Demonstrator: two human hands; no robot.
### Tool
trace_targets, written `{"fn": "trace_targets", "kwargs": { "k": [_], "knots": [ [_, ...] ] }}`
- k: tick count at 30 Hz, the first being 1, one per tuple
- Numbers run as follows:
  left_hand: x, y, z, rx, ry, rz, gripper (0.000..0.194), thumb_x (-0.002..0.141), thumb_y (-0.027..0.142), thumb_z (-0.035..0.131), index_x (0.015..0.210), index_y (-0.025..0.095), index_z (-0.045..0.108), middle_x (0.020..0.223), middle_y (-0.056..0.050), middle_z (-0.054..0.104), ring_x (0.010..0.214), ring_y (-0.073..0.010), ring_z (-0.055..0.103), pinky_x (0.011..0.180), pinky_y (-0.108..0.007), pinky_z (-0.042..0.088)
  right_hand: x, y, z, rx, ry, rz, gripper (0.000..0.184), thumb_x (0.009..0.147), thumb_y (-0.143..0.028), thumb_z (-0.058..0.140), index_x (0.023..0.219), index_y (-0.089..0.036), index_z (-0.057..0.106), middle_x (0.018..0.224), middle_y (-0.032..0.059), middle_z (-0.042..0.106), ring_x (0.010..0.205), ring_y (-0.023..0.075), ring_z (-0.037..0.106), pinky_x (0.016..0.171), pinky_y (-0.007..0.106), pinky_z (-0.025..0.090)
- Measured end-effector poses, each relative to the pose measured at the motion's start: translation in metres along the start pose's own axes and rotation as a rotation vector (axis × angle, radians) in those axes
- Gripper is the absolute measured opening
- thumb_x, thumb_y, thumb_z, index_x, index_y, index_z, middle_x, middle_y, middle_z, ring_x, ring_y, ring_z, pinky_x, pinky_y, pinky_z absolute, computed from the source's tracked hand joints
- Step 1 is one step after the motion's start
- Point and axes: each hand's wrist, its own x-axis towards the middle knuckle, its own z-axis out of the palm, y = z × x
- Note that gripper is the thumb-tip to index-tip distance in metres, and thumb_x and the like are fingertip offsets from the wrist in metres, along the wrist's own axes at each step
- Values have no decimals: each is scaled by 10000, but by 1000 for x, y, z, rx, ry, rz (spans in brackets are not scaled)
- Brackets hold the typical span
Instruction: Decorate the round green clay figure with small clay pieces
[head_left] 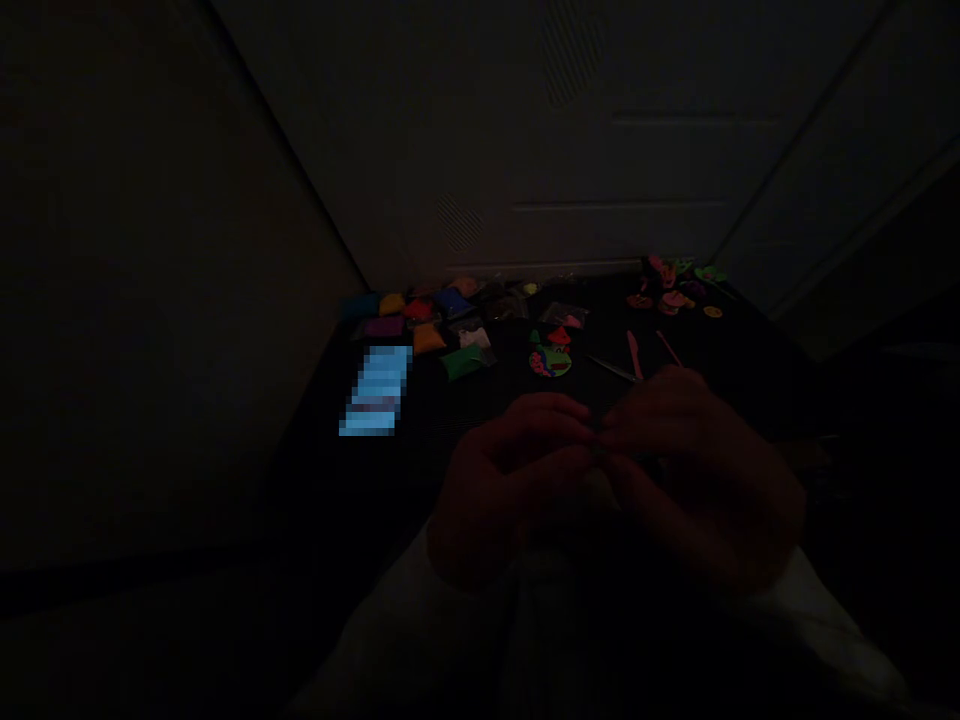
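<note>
In the dim light, my left hand (504, 488) and my right hand (701, 478) meet in front of me, above the near side of the dark table. Both are closed in a pinch, fingertips against fingertips. Whatever lies between them is too small and dark to name. Just beyond the hands is a round green clay piece (551, 361) with red, blue and pink bits on it. A pair of scissors or tweezers (613, 368), hard to tell which, lies close to my right hand. Near it are a pink modelling knife (634, 352) and a thin pink stick tool (669, 348).
Several bags of coloured clay, among them a green bag (463, 362) and an orange bag (428, 338), lie along the table's back left. A lit phone (376, 391), its screen blurred, rests at the left. Small colourful figures (673, 300) crowd the back right, against a pale panel (480, 130).
</note>
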Motion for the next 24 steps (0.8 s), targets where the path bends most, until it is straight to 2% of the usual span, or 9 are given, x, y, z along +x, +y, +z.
{"fn": "trace_targets", "kwargs": {
  "k": [4, 9, 13, 19, 24],
  "knots": [
    [-7, 6, -2, 315, 152, 236, 151, 621, 152, 632, 722, 263, 647, 942, 9, 549, 904, -150, 499, 802, -258, 400, 1, -2, 1, -65, 9, 9, 146, 666, -144, 586, 800, -187, 549, 774, 7, 591, 765, 154, 555, 687, 363, 441],
    [-13, 12, -5, 636, 214, 361, 216, 612, 157, 640, 789, 281, 636, 991, 8, 514, 926, -161, 470, 821, -264, 392, 2, -1, 0, -137, -15, -30, 153, 659, -144, 593, 806, -173, 559, 783, 15, 595, 768, 151, 552, 711, 368, 423],
    [-13, 10, -7, 761, 230, 448, 249, 613, 170, 643, 828, 295, 625, 1032, 9, 490, 960, -176, 447, 829, -291, 385, 3, -2, -1, -162, -31, -67, 150, 657, -151, 600, 803, -164, 568, 790, 16, 597, 760, 147, 552, 729, 375, 411],
    [-11, 7, -9, 988, 242, 648, 285, 595, 151, 658, 836, 293, 602, 1035, 14, 499, 955, -185, 454, 813, -349, 414, 4, -5, -2, -173, -42, -48, 124, 674, -159, 597, 794, -165, 563, 767, 16, 598, 744, 141, 552, 719, 380, 412],
    [-10, 7, -10, 1040, 235, 702, 297, 612, 145, 643, 860, 299, 588, 1059, 20, 490, 980, -195, 440, 871, -396, 385, 5, -5, -2, -158, -46, -47, 125, 679, -154, 589, 801, -160, 560, 765, 21, 595, 749, 139, 549, 698, 360, 422]
  ]
}}
